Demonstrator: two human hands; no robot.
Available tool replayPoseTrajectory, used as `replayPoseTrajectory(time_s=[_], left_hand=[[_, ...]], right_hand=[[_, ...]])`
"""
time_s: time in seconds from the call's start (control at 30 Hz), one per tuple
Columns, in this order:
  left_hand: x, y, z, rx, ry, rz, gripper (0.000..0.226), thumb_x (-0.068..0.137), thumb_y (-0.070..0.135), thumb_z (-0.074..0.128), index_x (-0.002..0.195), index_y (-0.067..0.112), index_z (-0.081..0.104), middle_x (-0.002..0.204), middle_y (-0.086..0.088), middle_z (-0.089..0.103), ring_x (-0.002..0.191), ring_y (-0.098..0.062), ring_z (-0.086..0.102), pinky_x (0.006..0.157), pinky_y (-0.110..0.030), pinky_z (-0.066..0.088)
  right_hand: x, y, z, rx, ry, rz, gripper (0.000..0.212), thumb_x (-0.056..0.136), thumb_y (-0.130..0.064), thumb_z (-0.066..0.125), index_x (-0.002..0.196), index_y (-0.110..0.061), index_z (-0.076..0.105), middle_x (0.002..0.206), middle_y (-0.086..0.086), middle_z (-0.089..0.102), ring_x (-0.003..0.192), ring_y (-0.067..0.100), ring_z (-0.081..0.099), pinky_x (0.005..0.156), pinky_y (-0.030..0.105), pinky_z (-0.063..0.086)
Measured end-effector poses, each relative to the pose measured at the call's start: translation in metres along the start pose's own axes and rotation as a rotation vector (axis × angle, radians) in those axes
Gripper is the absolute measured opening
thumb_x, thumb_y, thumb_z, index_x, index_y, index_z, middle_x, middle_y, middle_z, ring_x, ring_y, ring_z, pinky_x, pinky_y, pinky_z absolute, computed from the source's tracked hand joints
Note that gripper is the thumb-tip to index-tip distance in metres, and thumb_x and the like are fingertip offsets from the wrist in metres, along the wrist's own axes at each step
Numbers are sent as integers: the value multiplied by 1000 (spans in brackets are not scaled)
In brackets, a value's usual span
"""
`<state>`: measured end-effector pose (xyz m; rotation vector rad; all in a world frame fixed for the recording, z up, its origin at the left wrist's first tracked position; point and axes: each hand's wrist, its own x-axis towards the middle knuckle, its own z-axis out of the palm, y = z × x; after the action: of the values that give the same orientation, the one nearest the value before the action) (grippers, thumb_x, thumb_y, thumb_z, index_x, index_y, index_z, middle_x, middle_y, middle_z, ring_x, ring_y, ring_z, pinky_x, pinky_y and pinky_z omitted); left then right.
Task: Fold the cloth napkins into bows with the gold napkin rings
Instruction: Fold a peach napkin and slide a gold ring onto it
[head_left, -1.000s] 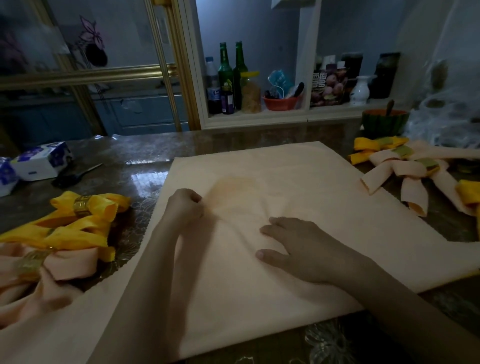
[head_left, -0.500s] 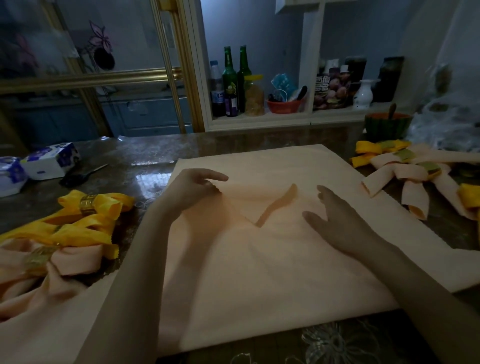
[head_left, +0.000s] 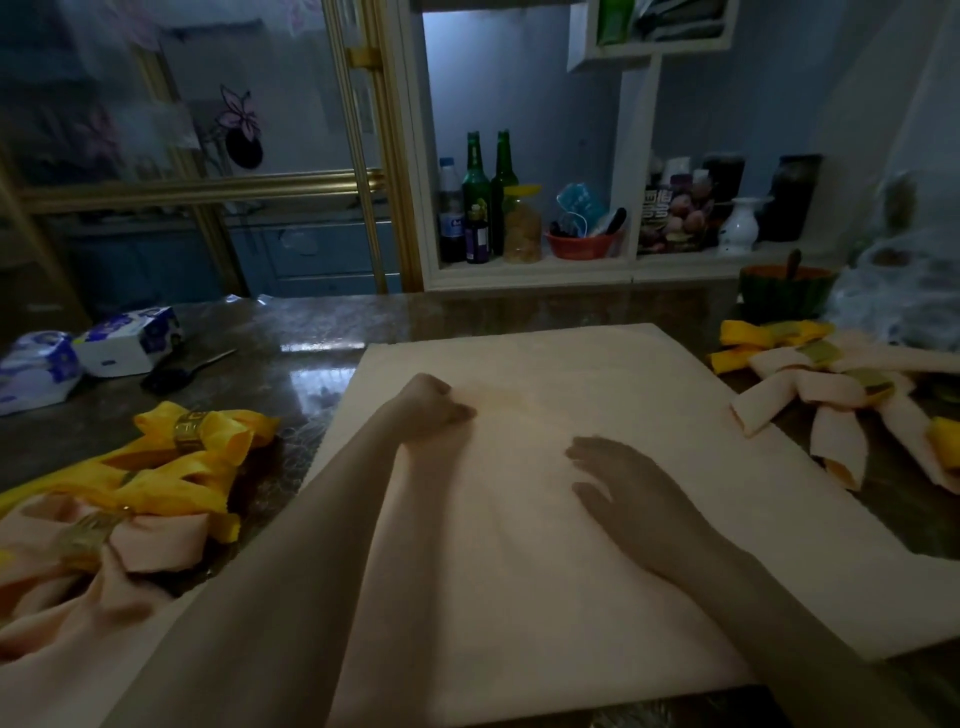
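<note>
The peach napkin (head_left: 545, 545) lies spread mid-worktop (head_left: 311, 332), left hand (head_left: 431, 405) curled, pinching it, right hand (head_left: 623, 483) open and flat: smoothing, I'd say, with even pleating next.

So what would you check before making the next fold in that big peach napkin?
1. Peach napkin spread flat on the table: ok.
2. Right hand flat on the napkin to steady it: ok.
3. Left hand has a pinch of cloth: cannot tell. Its fingers are curled against the napkin, but the grip itself is hidden.
4. Spare ring within reach: cannot tell. The only gold rings in sight already sit on finished bows.
5. Finished bows out of the way: ok for the yellow ones at the left, which lie beside the napkin, not on it.
</note>
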<state>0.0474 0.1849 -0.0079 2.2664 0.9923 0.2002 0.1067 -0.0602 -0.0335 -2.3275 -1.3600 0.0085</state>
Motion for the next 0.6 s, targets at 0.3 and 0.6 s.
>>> replayPoseTrajectory(time_s=[0.3, 0.6], left_hand=[[22, -5, -1, -116, -70, -151, 68, 81, 50, 64, 127, 2, 51, 125, -16, 55, 110, -29, 55, 95, -36, 44], [38, 23, 11, -96, -29, 14, 54, 85, 20, 67, 133, 5, 48, 135, -14, 48, 121, -27, 48, 98, -30, 39]], right_hand=[[10, -4, 13, -145, -287, 45, 63, 97, -55, 20, 152, -27, 6, 159, -6, -4, 145, 10, -7, 117, 33, -7], [10, 1, 15, -145, -281, 67, 62, 97, -55, 22, 151, -27, 9, 159, -5, -3, 146, 12, -8, 118, 36, -8]])
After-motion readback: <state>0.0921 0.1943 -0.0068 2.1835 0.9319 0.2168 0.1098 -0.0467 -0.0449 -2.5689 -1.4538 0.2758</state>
